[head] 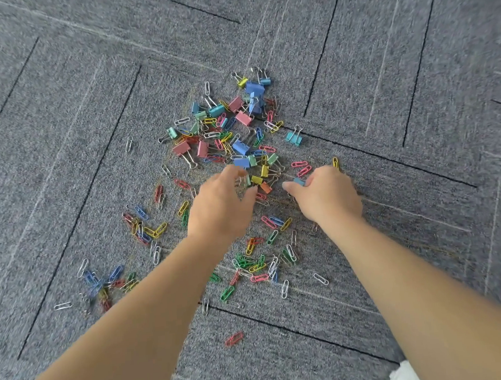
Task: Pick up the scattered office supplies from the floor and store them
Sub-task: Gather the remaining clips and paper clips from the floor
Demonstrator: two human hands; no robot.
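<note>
Coloured binder clips [242, 147] and paper clips [257, 262] lie scattered over the grey carpet [62, 143]. My left hand [217, 205] hovers over the near edge of the pile with fingers spread, its fingertips right by a green and a yellow binder clip [256, 179]. My right hand [325, 196] is curled, and a small blue binder clip [299, 181] shows between its thumb and fingers. More paper clips lie in loose groups to the left [107, 284] and between my forearms.
The carpet tiles carry dark and pale line patterns. A single red paper clip [234, 338] lies apart, close to me. A white object [403, 376] shows at the bottom right edge. No container is in view.
</note>
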